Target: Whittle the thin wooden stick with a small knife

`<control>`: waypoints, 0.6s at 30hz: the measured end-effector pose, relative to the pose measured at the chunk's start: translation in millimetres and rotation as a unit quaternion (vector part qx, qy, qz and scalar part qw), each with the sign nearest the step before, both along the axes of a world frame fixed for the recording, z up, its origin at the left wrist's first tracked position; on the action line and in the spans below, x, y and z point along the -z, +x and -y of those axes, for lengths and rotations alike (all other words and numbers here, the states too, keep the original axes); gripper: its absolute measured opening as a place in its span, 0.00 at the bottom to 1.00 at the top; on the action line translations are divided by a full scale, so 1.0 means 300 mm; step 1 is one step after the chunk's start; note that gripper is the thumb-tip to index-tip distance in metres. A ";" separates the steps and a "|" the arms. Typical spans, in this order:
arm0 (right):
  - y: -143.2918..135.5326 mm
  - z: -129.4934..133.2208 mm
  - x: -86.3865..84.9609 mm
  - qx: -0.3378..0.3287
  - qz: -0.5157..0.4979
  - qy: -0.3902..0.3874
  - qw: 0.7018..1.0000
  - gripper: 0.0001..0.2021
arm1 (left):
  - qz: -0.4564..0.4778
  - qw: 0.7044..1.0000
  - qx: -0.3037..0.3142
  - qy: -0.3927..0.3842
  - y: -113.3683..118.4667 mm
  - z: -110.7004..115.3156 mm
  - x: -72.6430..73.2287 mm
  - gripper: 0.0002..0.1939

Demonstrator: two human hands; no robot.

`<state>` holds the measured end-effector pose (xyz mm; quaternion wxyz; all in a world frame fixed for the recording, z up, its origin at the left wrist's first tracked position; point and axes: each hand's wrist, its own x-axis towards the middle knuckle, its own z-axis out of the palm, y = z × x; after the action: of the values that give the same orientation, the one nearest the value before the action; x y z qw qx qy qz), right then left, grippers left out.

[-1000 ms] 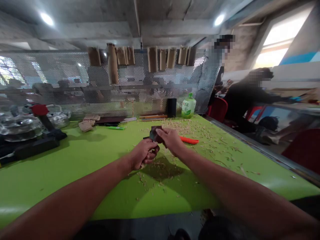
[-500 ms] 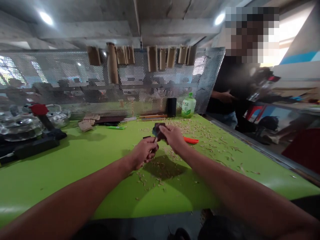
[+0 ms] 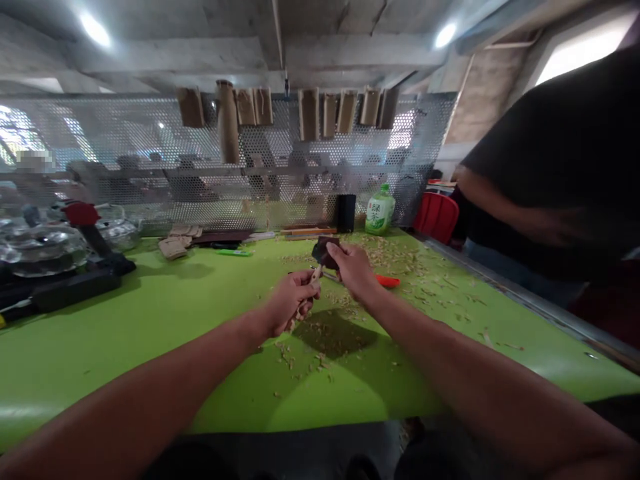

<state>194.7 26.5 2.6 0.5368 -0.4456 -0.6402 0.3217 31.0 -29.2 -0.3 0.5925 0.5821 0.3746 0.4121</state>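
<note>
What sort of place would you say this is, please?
Probably a craft workshop: pale shavings litter the green tabletop, a perforated screen stands behind it, and brown pieces hang along the screen's top.

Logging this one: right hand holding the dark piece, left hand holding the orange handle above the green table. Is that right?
Not quite: the head view shows the left hand holding a slim pale piece; the orange handle lies on the green table. The right hand does hold the dark piece.

Two bare forearms — tapering toward bare wrists, bare hands
</note>
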 end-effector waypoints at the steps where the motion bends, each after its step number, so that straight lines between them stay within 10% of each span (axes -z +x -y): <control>1: -0.001 0.001 0.001 -0.002 0.017 0.009 1.000 0.20 | -0.009 1.000 -0.012 -0.003 0.000 -0.003 0.004 0.09; 18: 0.000 0.000 0.000 -0.015 0.047 0.021 0.999 0.20 | -0.007 0.999 -0.034 -0.008 0.015 0.015 -0.017 0.07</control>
<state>194.8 26.4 2.6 0.5109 -0.4390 -0.6777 0.2949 35.5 -33.7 4.9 0.5800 0.5674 0.4015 0.4248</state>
